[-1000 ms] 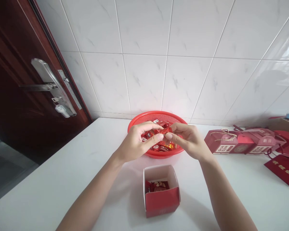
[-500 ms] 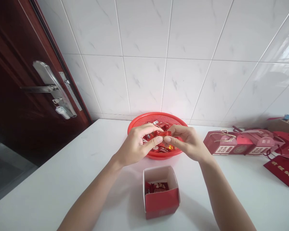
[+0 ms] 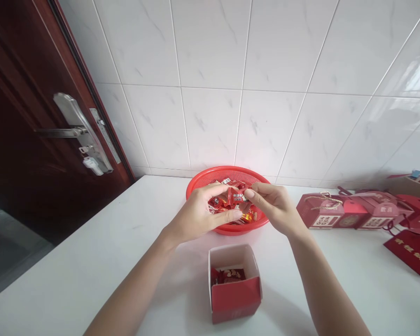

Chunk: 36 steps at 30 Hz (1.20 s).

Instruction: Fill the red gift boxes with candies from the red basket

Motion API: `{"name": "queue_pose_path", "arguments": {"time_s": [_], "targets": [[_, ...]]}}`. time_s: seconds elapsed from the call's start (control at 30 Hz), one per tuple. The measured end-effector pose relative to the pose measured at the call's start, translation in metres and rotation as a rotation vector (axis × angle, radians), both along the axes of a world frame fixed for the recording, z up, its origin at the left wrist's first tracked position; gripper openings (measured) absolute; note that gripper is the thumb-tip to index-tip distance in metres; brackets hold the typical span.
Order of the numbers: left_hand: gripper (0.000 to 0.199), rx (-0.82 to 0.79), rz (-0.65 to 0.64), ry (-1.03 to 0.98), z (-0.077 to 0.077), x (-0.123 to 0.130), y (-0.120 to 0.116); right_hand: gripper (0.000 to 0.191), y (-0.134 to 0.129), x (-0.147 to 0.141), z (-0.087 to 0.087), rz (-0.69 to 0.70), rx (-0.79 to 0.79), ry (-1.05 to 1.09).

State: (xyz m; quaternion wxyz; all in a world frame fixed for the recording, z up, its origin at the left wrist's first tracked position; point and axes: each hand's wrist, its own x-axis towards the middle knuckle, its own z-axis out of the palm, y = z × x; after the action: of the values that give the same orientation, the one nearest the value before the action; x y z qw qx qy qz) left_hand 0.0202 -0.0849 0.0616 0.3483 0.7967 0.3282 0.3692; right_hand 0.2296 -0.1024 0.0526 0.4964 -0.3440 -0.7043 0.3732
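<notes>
**Wrapped piece pinched above the red basket, open box close by**

The step in hand appears to be handling one small, glossy red wrapped piece [image 3: 236, 196] with pale lettering. The right hand [image 3: 278, 205] grips its end between thumb and fingers. The left hand [image 3: 196, 210] is curved, its fingertips reaching behind the wrapper and its thumb apart from it; whether those fingers also grip cannot be told. The piece is over the round red plastic basket [image 3: 231, 230], which has mesh sides and holds more shiny wrapped pieces, mostly red with a touch of gold.

Any move of the piece away from there calls for a secure pinch and enough height to clear the basket's near rim. The loose wrapped pieces and both hands crowd that space.

Nearer the person, the open-topped red cardboard box [image 3: 236, 298] with a white interior stands upright on the white bench [image 3: 126, 233], with red wrapped items inside. Its walls are a further edge to clear in any reach inside.

To the right, red and pink cardboard gift boxes [image 3: 324, 212] with cord handles are grouped near the white tiled wall [image 3: 210, 121], beside a dark red item with gold characters [image 3: 411, 252]. They stand well apart from the basket. A dark reddish-brown door [image 3: 21, 163] is at the left.
</notes>
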Motion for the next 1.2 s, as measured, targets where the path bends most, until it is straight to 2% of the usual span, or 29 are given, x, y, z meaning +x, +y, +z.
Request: {"name": "queue_pose_path", "arguments": {"time_s": [0.1,0.3,0.47,0.67,0.77,1.0,1.2], "targets": [[0.018,0.023,-0.012,0.001,0.0026,0.0003,-0.0017,0.042,0.0008,0.0008,0.0003,-0.031,0.006,-0.013],[0.031,0.034,-0.017,-0.024,0.0025,0.0027,-0.0021,0.04,0.001,0.0026,0.0014,-0.015,0.012,-0.02],[0.025,0.062,0.024,-0.098,0.0025,0.0021,-0.0009,0.037,-0.0028,0.0065,0.0046,0.093,-0.016,-0.136],[0.021,0.011,-0.02,-0.144,0.0,0.0002,-0.0015,0.034,-0.0022,0.0015,0.0034,0.11,-0.012,-0.206],[0.029,-0.04,-0.027,-0.128,-0.0015,0.0001,-0.0032,0.035,-0.0016,-0.0012,0.0017,0.133,-0.025,-0.186],[0.023,0.016,0.045,-0.09,0.0001,0.0,-0.0048,0.032,-0.0037,0.0055,0.0051,0.051,0.047,-0.249],[0.026,-0.001,0.062,-0.087,-0.0011,0.0014,-0.0042,0.039,-0.0042,0.0084,0.0061,0.037,-0.01,-0.216]]}}
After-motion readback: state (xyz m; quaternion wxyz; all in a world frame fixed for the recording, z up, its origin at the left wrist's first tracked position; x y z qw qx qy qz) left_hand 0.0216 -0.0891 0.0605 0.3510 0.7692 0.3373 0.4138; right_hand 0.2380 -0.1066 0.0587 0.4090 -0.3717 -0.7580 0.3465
